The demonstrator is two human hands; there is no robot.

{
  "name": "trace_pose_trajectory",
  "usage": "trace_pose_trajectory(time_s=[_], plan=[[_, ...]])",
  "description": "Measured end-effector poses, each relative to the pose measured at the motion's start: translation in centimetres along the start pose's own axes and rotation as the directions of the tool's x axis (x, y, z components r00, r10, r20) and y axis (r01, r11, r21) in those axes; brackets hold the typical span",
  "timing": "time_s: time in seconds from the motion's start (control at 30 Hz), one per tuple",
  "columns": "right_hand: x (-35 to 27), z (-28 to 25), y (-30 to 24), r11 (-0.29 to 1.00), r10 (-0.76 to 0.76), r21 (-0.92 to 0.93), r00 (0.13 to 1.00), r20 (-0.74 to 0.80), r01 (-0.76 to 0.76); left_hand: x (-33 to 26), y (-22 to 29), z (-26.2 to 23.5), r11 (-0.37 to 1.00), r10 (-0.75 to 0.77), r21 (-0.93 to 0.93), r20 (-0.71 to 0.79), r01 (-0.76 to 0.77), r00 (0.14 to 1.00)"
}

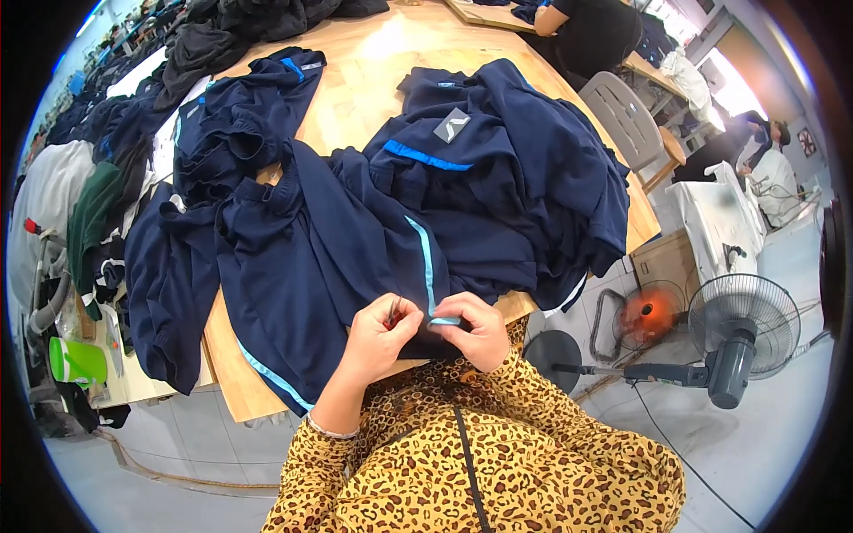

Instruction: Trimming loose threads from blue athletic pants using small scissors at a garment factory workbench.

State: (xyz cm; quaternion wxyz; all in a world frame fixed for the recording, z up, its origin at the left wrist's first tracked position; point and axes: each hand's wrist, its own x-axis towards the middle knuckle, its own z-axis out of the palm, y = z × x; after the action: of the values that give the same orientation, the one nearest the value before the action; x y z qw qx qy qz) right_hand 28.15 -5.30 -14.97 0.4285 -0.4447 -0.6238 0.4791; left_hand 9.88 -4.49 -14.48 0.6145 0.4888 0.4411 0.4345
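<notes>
Head: right hand (pixel 480 330) on navy garment (pixel 324 253)

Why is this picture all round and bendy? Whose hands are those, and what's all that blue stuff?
There's no robot here, just a person in spotted sleeves. They wear a camera on their head, looking down. Its very wide lens makes straight things bend near the edge.

The blue stuff is dark blue clothes, heaped on a wooden table. Some have bright blue stripes.

The right hand pinches the light blue trim of one garment. The left hand, close beside it, holds a small dark thing, too hidden to name.

Off to the right stands a fan.
</notes>
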Motion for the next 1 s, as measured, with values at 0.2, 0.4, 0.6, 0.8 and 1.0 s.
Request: trace_pose_trajectory(time_s=[0.2, 0.4, 0.6, 0.8, 1.0], plan=[[-0.5, -0.4, 0.4, 0.710, -0.479, -0.663, 0.852, -0.210, 0.236, -0.3, 0.1, 0.7, 0.868, 0.330, 0.366, 0.079, -0.335, 0.941], [-1.4, -0.1, 0.6, 0.988, -0.135, -0.112, 0.948, -0.287, 0.107, -0.3, 0.0, 1.3, 0.965, -0.209, -0.121, 0.169, 0.231, 0.963], [-1.0, -1.1, -1.0, 0.985, 0.138, 0.123, 0.981, -0.139, -0.121, -0.2, -1.0, 1.9, 0.983, -0.158, -0.066, 0.184, 0.172, 0.970], [-0.2, -1.3, -0.8, 0.984, -0.073, -0.162, 0.997, -0.034, 0.067, -0.2, -2.2, 1.8, 0.996, -0.078, 0.053, 0.233, 0.068, 0.969], [-0.4, -1.4, 0.1, 0.988, -0.044, -0.152, 0.998, -0.037, 0.038, 0.2, -0.8, 1.5, 0.959, -0.231, -0.126, 0.179, 0.255, 0.956]])
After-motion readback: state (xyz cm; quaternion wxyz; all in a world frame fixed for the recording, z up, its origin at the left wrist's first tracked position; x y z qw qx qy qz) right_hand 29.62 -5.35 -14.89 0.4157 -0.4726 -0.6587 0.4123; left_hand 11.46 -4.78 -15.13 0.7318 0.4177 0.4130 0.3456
